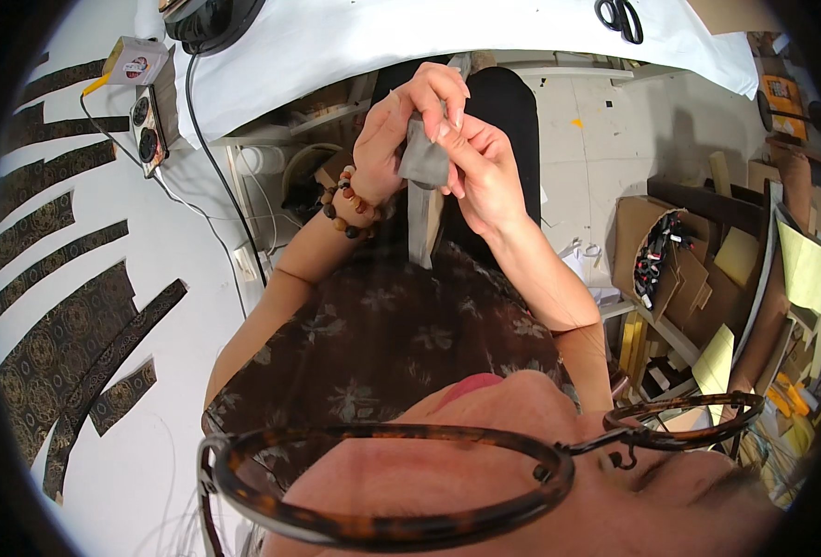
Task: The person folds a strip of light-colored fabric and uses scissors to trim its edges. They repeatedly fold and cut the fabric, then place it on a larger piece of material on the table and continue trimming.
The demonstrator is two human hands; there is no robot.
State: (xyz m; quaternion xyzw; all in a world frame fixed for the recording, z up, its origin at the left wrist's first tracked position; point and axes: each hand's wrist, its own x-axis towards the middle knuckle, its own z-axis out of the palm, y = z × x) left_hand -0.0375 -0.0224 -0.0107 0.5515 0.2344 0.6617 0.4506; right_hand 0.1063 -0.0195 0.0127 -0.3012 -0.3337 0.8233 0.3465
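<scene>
Both my hands are raised together over my lap, around a strip of grey fabric. A narrow lower length of it hangs down in front of my patterned brown top. My left hand, with beaded bracelets at the wrist, grips the strip from the left, its fingers curled over the top. From the right, my right hand pinches the strip's upper edge between thumb and fingers. The fingertips meet near the top of the cloth, and part of the strip is hidden behind them.
A table with a white cover curves across the far side, with black-handled scissors on it. Dark patterned pieces lie on a white surface at left, near a power strip and black cord. Cardboard boxes and scraps crowd the right.
</scene>
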